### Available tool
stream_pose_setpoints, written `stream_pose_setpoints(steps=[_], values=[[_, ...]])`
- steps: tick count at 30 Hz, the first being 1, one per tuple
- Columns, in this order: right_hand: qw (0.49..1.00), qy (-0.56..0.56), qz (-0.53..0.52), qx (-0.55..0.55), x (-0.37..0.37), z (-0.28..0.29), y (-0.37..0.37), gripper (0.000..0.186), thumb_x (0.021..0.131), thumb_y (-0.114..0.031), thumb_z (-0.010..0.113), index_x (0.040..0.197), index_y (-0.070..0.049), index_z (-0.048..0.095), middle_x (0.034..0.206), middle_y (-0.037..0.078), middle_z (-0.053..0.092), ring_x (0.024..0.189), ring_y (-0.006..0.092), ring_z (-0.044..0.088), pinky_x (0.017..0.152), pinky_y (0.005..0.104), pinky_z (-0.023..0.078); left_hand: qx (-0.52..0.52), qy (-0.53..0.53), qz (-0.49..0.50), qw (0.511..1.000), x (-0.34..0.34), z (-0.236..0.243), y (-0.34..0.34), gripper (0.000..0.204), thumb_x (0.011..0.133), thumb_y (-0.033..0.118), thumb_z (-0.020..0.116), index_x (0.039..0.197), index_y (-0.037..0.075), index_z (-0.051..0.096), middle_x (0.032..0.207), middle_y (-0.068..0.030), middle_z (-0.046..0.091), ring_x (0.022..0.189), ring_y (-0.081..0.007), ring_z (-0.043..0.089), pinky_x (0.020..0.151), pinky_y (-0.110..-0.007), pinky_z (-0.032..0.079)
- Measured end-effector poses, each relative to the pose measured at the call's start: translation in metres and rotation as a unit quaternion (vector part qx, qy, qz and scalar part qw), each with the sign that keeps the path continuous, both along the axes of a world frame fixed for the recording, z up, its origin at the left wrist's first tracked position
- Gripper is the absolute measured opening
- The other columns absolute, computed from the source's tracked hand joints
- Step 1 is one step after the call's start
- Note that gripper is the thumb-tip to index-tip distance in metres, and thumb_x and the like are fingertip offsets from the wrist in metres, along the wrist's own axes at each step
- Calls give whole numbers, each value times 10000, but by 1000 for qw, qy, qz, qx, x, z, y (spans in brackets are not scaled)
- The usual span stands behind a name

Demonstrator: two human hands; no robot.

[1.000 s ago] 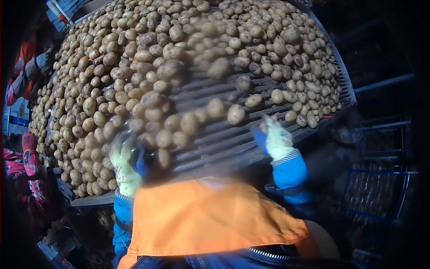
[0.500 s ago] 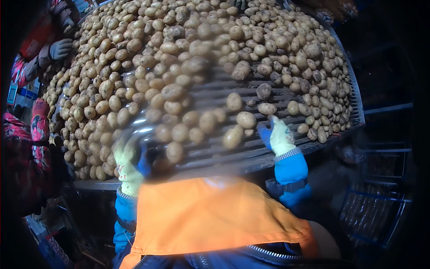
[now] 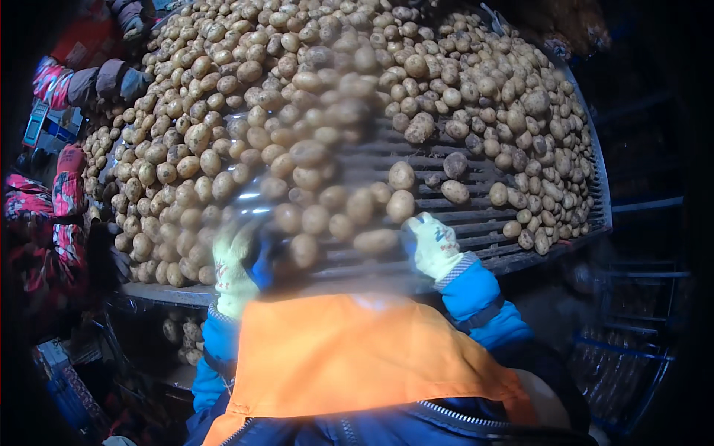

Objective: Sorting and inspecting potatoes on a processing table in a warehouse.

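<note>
In the head view, potatoes lie heaped toward the far, left and right edges of a slatted table, thinning to a loose scatter by the middle of its near edge. The gloved left hand is at the near edge, beside the left heap; the gloved right hand is just beside an oblong potato. Blur obscures the fingers, so I cannot tell whether either hand grasps anything. Low, cupped palms and gentle rolling would probably bruise least.
</note>
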State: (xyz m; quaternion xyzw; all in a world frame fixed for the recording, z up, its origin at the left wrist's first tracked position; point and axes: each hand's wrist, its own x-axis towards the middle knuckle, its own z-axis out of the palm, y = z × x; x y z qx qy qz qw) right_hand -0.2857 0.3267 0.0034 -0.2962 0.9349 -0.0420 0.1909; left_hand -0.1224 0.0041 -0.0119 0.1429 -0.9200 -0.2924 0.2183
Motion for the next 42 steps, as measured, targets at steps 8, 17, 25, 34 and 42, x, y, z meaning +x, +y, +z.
stream_pose_setpoints(steps=[8,17,25,34,42], values=[[966,213,-37,-140,-76,24,3,283,950,-188,636,1199,-64,689,1130,259,683,1033,473,670,894,514,553,2,56,13,998,3,8,-5,279,879,11,732,1156,42,752,1215,-179,716,1208,-367,658,1069,-454,493],[985,91,61,134,-120,7,-14,323,833,-146,657,1146,-68,637,1161,243,682,1042,422,689,876,529,551,372,76,74,922,12,27,2,296,1063,143,613,1315,0,672,1160,-76,732,1016,-112,661,898,-291,545],[988,29,-81,-131,-110,51,-51,228,929,-197,701,1076,-28,743,942,180,763,880,276,743,808,386,579,763,-49,-49,643,-28,43,6,495,1075,257,593,1509,49,479,1302,-103,652,1117,-196,640,986,-335,522],[920,-28,-28,-390,-116,51,-152,507,910,-266,789,1304,20,649,1160,217,726,1032,279,724,910,384,583,927,119,-248,254,-65,14,15,373,1115,318,500,1406,88,543,1265,-66,620,1221,-203,599,1059,-366,514],[988,101,-14,-113,-187,0,-163,760,876,-642,685,1385,-82,619,1324,241,645,1272,438,586,1066,512,478,835,1,70,546,-35,22,-2,449,1020,234,651,1412,39,550,1302,-81,640,1219,-170,592,1016,-304,497]])
